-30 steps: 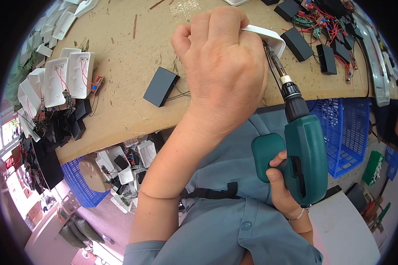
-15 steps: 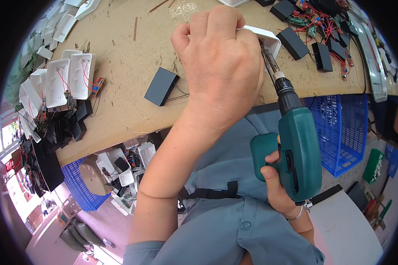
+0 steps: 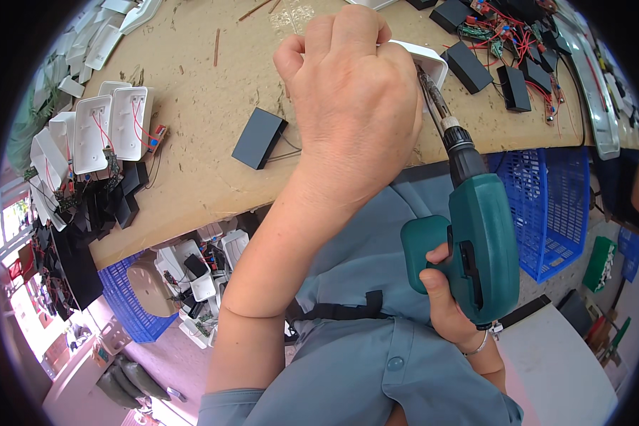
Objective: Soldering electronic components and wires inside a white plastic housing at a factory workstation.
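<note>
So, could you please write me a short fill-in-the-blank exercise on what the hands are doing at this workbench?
1. The right hand grips a cordless drill whose body is ____ in colour.
2. The left hand holds a ____ plastic housing against the drill's bit.
3. A flat black box lies on the workbench to the ____ of the left hand.

Missing words: green; white; left

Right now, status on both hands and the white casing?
Left hand clamped over white casing. Right hand grips green drill, bit at the casing. Black box beside, clear of work.
</note>
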Action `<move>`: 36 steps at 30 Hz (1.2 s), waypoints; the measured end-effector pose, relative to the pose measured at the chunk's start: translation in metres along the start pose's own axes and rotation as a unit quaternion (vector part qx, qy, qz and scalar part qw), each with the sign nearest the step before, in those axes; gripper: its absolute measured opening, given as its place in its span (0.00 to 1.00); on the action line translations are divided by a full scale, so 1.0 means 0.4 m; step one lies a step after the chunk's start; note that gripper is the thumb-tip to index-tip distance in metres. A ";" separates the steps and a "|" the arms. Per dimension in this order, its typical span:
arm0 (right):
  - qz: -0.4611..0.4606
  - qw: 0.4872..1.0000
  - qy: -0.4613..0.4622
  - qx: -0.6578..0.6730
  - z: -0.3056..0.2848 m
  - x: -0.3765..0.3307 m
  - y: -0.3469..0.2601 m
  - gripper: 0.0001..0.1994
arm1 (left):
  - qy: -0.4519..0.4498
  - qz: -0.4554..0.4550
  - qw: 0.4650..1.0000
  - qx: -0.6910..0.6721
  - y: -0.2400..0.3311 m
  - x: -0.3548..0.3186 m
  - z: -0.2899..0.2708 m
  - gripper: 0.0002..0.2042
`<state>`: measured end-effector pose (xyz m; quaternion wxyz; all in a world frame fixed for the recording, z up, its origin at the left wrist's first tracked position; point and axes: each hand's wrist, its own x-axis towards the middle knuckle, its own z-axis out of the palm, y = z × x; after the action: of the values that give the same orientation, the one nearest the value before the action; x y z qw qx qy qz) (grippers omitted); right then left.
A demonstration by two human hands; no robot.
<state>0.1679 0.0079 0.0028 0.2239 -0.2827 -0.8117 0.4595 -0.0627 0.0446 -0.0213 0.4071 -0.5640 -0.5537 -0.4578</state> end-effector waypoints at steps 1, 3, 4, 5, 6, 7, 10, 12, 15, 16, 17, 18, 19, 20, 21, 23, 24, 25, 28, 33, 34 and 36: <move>-0.002 1.000 -0.007 0.003 -0.003 -0.002 0.004 0.18 | -0.001 0.001 1.000 -0.001 0.019 0.021 -0.020 0.05; -0.004 1.000 -0.014 0.004 -0.008 -0.007 0.006 0.17 | -0.286 -0.186 0.938 0.057 0.070 0.083 -0.079 0.05; 0.004 1.000 -0.024 0.004 -0.009 -0.012 0.005 0.17 | -0.286 -0.186 0.938 0.058 0.069 0.084 -0.082 0.05; 0.013 0.999 -0.035 0.004 -0.010 -0.017 0.005 0.17 | -0.286 -0.189 0.938 0.053 0.067 0.083 -0.083 0.05; 0.012 0.999 -0.036 0.005 -0.013 -0.021 0.004 0.17 | -0.286 -0.192 0.937 0.049 0.065 0.082 -0.084 0.04; 0.008 0.999 -0.038 -0.009 -0.019 -0.025 0.000 0.16 | -0.285 -0.192 0.938 0.048 0.047 0.063 -0.064 0.04; -0.008 0.999 -0.029 -0.035 -0.029 -0.019 -0.011 0.15 | -0.021 -0.016 0.999 -0.023 0.012 0.023 -0.023 0.04; -0.017 0.998 -0.016 -0.050 -0.036 -0.022 -0.008 0.15 | -0.377 -0.222 0.897 0.067 0.053 0.074 -0.060 0.04; 0.007 0.996 -0.082 -0.040 -0.051 -0.034 -0.018 0.24 | -0.047 -0.017 0.999 -0.019 -0.003 0.013 -0.030 0.03; -0.008 0.994 -0.091 -0.054 -0.059 -0.032 -0.015 0.26 | -0.048 -0.018 0.998 -0.021 0.012 0.030 -0.043 0.03; -0.022 0.992 -0.100 -0.069 -0.067 -0.031 -0.012 0.28 | -0.183 -0.103 0.978 0.005 0.040 0.067 -0.070 0.03; -0.020 0.992 -0.099 -0.071 -0.074 -0.032 -0.005 0.28 | -0.313 -0.184 0.931 0.030 0.055 0.085 -0.083 0.03; -0.021 0.993 -0.098 -0.061 -0.082 -0.032 -0.008 0.28 | -0.311 -0.184 0.932 0.031 0.036 0.071 -0.071 0.03; -0.021 0.994 -0.099 -0.049 -0.082 -0.032 -0.007 0.29 | -0.188 -0.100 0.977 -0.009 0.005 0.042 -0.045 0.03; -0.023 0.994 -0.100 -0.048 -0.078 -0.030 -0.006 0.29 | -0.060 -0.012 0.997 -0.049 -0.017 0.015 -0.031 0.03; -0.038 0.998 -0.033 0.046 -0.074 -0.030 0.009 0.30 | -0.185 -0.090 0.978 -0.022 0.023 0.063 -0.069 0.03; -0.035 0.998 -0.032 0.045 -0.075 -0.029 0.012 0.30 | -0.305 -0.164 0.938 0.008 0.037 0.078 -0.081 0.03; -0.025 0.997 -0.018 0.071 -0.069 -0.029 0.009 0.30 | -0.306 -0.165 0.938 0.012 0.021 0.060 -0.073 0.03; -0.008 0.993 0.028 0.115 -0.054 -0.026 0.002 0.31 | -0.076 -0.040 0.994 -0.068 -0.021 0.012 -0.036 0.02; 0.005 0.989 0.084 0.122 -0.058 -0.025 0.015 0.32 | -0.285 -0.218 0.933 -0.006 0.017 0.079 -0.079 0.02; 0.009 0.989 0.088 0.117 -0.059 -0.023 0.011 0.32 | -0.285 -0.218 0.933 -0.003 0.015 0.082 -0.082 0.02; 0.012 0.989 0.090 0.113 -0.059 -0.020 0.008 0.32 | -0.284 -0.235 0.929 -0.002 0.011 0.086 -0.085 0.03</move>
<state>0.1894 0.0184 0.0102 0.3209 -0.3056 -0.7274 0.5239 -0.0615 0.0200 0.0207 0.1122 -0.5251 -0.7620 -0.3620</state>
